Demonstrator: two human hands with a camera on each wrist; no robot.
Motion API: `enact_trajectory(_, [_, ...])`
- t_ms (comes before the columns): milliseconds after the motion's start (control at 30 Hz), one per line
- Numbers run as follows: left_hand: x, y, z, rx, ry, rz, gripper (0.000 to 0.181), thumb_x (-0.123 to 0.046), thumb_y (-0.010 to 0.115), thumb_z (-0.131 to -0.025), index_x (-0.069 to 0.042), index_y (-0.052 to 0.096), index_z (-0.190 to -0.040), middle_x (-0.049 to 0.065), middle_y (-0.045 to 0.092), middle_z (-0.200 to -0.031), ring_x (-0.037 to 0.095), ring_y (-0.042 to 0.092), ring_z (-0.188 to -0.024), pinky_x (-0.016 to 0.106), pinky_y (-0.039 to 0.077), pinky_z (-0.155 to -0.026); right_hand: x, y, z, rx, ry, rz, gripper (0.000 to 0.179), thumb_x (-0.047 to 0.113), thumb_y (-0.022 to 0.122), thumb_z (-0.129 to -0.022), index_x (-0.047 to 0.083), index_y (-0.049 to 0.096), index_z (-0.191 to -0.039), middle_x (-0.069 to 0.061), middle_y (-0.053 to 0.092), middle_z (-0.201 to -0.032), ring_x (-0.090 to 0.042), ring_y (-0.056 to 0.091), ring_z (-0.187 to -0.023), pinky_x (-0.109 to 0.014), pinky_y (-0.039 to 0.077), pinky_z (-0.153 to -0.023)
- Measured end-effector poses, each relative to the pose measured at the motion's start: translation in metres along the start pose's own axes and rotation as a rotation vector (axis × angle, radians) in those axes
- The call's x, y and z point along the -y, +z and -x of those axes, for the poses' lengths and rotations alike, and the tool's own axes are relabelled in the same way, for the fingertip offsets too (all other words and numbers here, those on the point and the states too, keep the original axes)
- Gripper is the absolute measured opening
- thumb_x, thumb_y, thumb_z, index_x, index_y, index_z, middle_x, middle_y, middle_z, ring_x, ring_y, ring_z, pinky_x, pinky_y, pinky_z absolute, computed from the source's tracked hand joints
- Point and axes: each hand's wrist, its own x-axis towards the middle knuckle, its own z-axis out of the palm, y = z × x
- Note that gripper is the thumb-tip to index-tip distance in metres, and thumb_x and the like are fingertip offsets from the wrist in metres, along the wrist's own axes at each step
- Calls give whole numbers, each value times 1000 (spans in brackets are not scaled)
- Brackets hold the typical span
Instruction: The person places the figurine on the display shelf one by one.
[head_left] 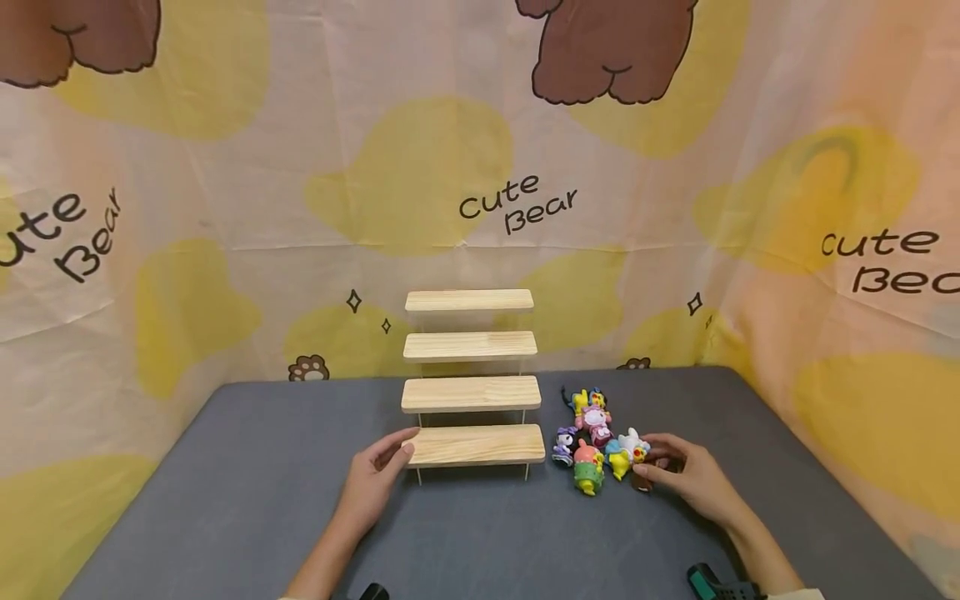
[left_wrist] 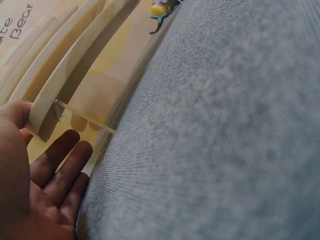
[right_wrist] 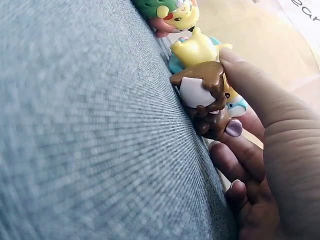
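A stepped rack with several pale wooden shelves stands mid-table, its lowest shelf (head_left: 474, 446) on thin clear legs. My left hand (head_left: 381, 472) grips that shelf by its left end; in the left wrist view the thumb is at the board and other fingers spread below it. At right, my right hand (head_left: 686, 475) curves its thumb and fingers around a brown figurine (right_wrist: 202, 95) with a white patch, low at the table. Beside it, close to the thumb tip, is a yellow, white and blue figurine (head_left: 626, 450).
Several more small figurines are clustered right of the rack: a pink-and-green one (head_left: 588, 468), a purple-and-white one (head_left: 564, 446), a pink one (head_left: 595, 423) and a yellow-and-blue one (head_left: 587, 400). A printed cloth (head_left: 420, 167) hangs behind the grey table (head_left: 292, 467).
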Motion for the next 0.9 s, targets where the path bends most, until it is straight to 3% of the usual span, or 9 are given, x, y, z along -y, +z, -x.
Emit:
enact_trajectory(233, [-2,-1,0,-10,20,18,31,-25,66,-100,-12,71,-127,8,71,-130,-4,62,-110,15,51,-90,-1,-1,-2,0,-77,1,48,28,76,-92,4,63,-132,-5,72,-98,-2,62,-81,-24,49,-69])
enact_trajectory(467, [-2,0,-1,6,12,-3,31,-27,66,-100,-13,71,-128,7,71,-131,-4,62,-111,16,52,-90,-4,-4,4,15,-68,10,58,29,83,-85,5,63,-134,-6,73,-104,1,61,-85,-23,49,-70])
enact_trajectory(700, [-2,0,-1,-2,1,5,31,-26,66,-100,-12,71,-127,8,71,-130,-4,62,-111,15,52,-89,-11,-1,6,-156,-116,-25,35,23,84,-84,11,74,-115,0,74,-91,-3,62,-73,-24,49,-60])
enact_trajectory(833, [0,0,-1,-1,-6,14,31,-25,66,-100,-12,71,-127,8,71,-130,-5,62,-111,15,52,-90,-15,-2,5,-232,-103,53,36,25,85,-84,10,74,-115,-4,74,-95,-5,61,-72,-24,50,-62])
enact_trajectory(900, [0,0,0,-2,-8,13,31,-25,66,-100,-12,71,-127,8,71,-130,-6,61,-111,14,51,-90,-16,-3,4,-256,-75,130,44,31,86,-82,10,73,-118,-9,74,-101,-12,62,-81,-29,50,-70])
